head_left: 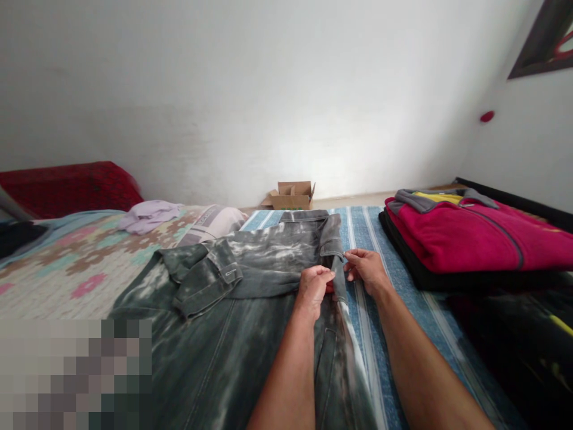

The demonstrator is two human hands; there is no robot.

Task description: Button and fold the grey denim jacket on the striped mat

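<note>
– The jacket (242, 334)?
– On the striped sheet (371, 236), long axis running away; the left hand (316, 286) pinches its right edge.
– The right hand (367, 270)?
– At that edge; whether its grip holds cloth is unclear.

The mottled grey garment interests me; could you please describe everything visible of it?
The garment is dark grey-green with whitish patches, denim-like, with pale stitched seams. It lies spread out, slightly creased, on the striped sheet. A cuffed sleeve is folded over it. The left hand and right hand pinch its right edge. Its near end runs out of view.
</note>
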